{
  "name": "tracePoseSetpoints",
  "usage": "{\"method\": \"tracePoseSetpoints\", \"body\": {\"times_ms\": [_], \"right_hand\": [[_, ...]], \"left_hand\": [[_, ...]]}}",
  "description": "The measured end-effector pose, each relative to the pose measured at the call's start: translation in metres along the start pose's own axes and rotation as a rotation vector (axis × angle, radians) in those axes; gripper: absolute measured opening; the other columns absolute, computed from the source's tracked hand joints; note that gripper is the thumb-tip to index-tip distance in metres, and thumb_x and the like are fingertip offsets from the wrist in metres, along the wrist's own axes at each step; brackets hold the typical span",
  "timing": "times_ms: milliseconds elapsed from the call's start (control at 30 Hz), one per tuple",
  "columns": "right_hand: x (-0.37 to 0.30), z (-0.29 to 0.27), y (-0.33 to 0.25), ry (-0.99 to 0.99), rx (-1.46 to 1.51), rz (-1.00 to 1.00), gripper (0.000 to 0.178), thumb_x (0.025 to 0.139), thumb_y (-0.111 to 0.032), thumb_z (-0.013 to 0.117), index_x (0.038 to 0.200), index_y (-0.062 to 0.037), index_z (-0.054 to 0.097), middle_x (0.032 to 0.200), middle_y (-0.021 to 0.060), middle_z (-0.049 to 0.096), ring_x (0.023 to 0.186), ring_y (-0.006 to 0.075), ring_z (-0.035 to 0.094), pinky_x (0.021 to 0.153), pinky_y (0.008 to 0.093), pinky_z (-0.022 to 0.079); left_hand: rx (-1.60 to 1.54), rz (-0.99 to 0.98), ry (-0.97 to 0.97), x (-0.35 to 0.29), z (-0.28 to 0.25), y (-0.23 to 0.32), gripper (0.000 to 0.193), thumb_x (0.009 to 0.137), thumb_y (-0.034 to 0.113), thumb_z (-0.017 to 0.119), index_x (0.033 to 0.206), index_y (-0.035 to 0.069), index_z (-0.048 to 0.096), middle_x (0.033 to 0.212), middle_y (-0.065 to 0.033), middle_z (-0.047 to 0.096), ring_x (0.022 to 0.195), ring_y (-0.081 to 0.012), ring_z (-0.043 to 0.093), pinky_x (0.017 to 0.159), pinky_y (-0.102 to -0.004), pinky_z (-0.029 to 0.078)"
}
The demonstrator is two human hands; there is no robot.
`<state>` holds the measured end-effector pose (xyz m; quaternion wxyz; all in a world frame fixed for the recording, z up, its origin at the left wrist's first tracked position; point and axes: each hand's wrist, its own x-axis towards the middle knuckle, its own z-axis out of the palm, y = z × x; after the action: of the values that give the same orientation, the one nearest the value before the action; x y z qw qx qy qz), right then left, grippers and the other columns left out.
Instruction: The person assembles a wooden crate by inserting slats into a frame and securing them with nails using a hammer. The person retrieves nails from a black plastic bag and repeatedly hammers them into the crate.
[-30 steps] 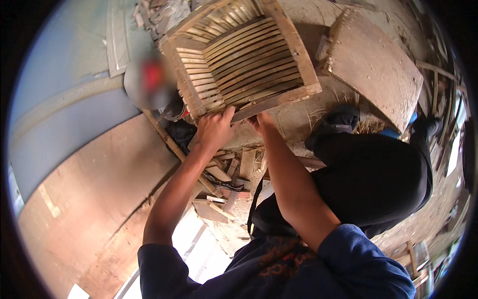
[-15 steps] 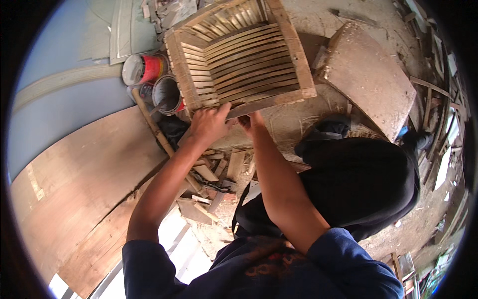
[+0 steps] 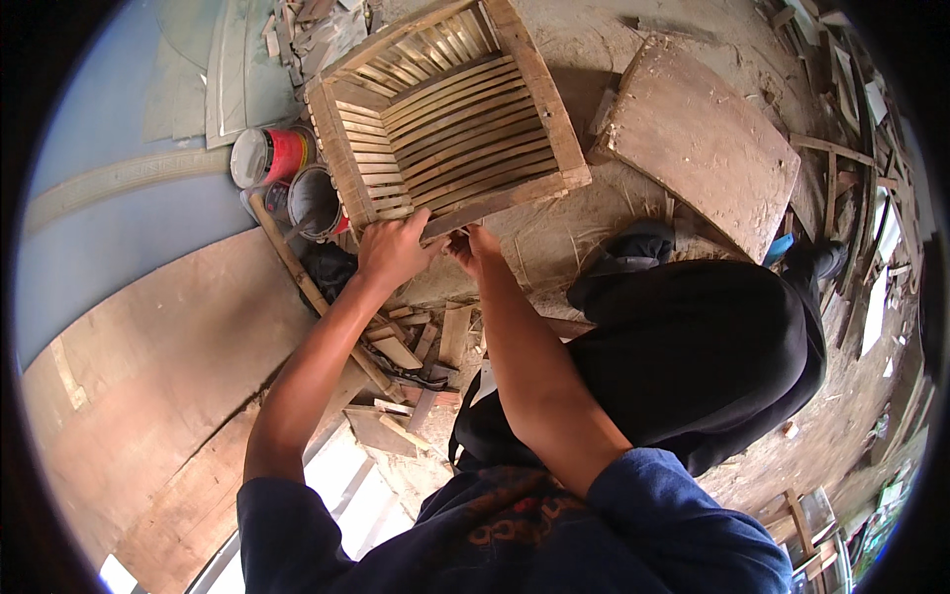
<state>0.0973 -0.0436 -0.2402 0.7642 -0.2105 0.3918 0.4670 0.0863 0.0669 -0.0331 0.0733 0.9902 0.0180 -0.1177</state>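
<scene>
Slatted wooden crate R of red bucket, open face to you; long axis unclear, base slats run L-R. Your L hand grips near bucket-side corner; R hand by near rail, farther from bucket, grasp can't tell.

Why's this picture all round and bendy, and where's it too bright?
Head view: the fisheye lens bends edges and leaves dark corners; head view: glare whitens the area beside the left sleeve; head view: a shadow lies between slatted crate and wooden board.
</scene>
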Motion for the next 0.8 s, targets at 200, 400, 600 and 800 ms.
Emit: {"method": "tracePoseSetpoints", "body": {"times_ms": [200, 400, 600, 800], "right_hand": [[0.0, 0.001, 0.0, 0.026, 0.112, 0.027, 0.029, 0.11, -0.025, 0.043, 0.105, 0.002, 0.05, 0.083, 0.0116, 0.058, 0.066, 0.0253, 0.059, 0.064, 0.0423, 0.056], [-0.004, 0.005, 0.001, 0.03, 0.091, 0.005, 0.032, 0.11, -0.025, 0.044, 0.107, 0.0052, 0.052, 0.083, 0.0122, 0.059, 0.069, 0.0245, 0.063, 0.064, 0.0402, 0.059], [-0.002, 0.009, 0.001, 0.028, 0.179, -0.024, 0.031, 0.109, -0.023, 0.046, 0.108, 0.0057, 0.055, 0.084, 0.0123, 0.06, 0.069, 0.0242, 0.065, 0.062, 0.0349, 0.061], [0.008, 0.004, 0.001, 0.008, 0.098, -0.042, 0.029, 0.108, -0.02, 0.047, 0.104, 0.0064, 0.058, 0.084, 0.0136, 0.063, 0.067, 0.0239, 0.067, 0.058, 0.034, 0.061]], "left_hand": [[0.033, -0.037, -0.127, 0.001, -0.005, 0.002, 0.054, 0.077, 0.035, 0.083, 0.119, 0.005, 0.065, 0.083, -0.0204, 0.074, 0.08, -0.0387, 0.073, 0.073, -0.0494, 0.056], [0.068, -0.045, -0.101, 0.001, -0.005, 0.004, 0.053, 0.078, 0.034, 0.083, 0.118, 0.005, 0.065, 0.083, -0.0204, 0.073, 0.081, -0.0381, 0.073, 0.072, -0.049, 0.056], [0.049, -0.024, -0.034, 0.002, 0.001, 0.0, 0.047, 0.079, 0.033, 0.083, 0.111, 0.004, 0.065, 0.079, -0.0199, 0.073, 0.076, -0.0377, 0.073, 0.066, -0.0466, 0.057], [0.029, -0.007, 0.004, 0.001, 0.001, 0.001, 0.043, 0.081, 0.033, 0.083, 0.107, 0.005, 0.064, 0.072, -0.0176, 0.071, 0.07, -0.0372, 0.072, 0.061, -0.0462, 0.057]]}}
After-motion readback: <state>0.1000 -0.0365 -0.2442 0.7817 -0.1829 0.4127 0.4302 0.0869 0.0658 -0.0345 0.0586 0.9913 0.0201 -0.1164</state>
